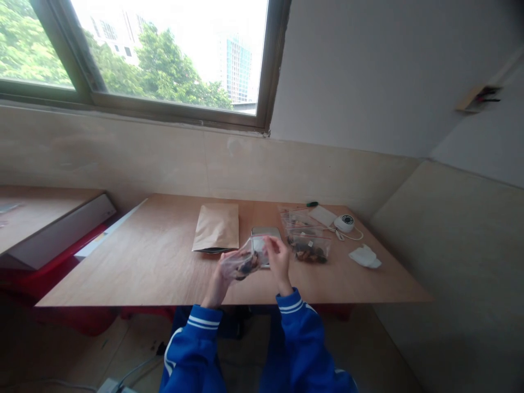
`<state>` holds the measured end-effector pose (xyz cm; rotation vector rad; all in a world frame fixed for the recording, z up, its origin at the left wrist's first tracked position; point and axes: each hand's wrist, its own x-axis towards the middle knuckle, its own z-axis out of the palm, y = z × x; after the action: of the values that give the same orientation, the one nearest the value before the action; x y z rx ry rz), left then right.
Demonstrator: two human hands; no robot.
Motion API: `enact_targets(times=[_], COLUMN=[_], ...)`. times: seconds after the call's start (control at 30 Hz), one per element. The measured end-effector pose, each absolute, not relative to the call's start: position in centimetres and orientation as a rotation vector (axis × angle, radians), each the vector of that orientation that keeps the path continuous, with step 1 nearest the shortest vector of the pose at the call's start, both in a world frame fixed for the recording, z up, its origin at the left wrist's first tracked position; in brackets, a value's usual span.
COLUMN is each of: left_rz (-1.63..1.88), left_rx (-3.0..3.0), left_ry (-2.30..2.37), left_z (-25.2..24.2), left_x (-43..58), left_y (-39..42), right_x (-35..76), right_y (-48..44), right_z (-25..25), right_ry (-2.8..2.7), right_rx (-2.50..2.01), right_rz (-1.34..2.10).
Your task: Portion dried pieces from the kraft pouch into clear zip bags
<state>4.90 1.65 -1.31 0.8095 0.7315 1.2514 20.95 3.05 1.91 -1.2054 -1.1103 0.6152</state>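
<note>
A clear plastic zip bag (241,266) with dark and brown pieces inside is held above the front of the wooden table. My left hand (219,279) supports it from the left and below, fingers closed around its side. At the bag's upper right corner, my right hand (279,257) pinches the edge between thumb and fingers. Partly hidden behind the bag lies a flat, silver-topped device (268,232) that looks like a small scale. Just left of it a brown kraft paper pouch (218,226) lies flat, its dark opening facing me.
Several filled zip bags (310,254) lie right of the silver device. Beyond them are a white card (323,216), a dark green object (312,204), a white round corded device (344,222) and a crumpled white tissue (365,256). A wall and window border the table's (123,262) back.
</note>
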Motion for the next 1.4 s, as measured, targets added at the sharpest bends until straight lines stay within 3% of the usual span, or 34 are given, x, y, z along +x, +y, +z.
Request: enact_targets(times=[0.27,0.5,0.67,1.4], left_rz=[1.420,1.325,1.330,1.431], left_rx=[0.918,0.925,0.966,0.944], left_ry=[0.954,1.014,0.982,1.083], left_z=[-1.3,-4.4,-6.8,-8.1], left_x=[6.2,6.8,7.0,6.4], left_y=[1.7,2.5,3.2,3.8], right_x=[22.4,24.1,24.8,25.3], right_y=[1.6,1.4,1.7,1.4], right_z=[1.4,-5.7,-9.2,-9.1], right_ry=[-1.181,-0.946,-0.914,-0.991], right_rx=[-1.234,-1.325,-1.345,-1.345], right_rz=[0.533,0.725,0.644,0.825])
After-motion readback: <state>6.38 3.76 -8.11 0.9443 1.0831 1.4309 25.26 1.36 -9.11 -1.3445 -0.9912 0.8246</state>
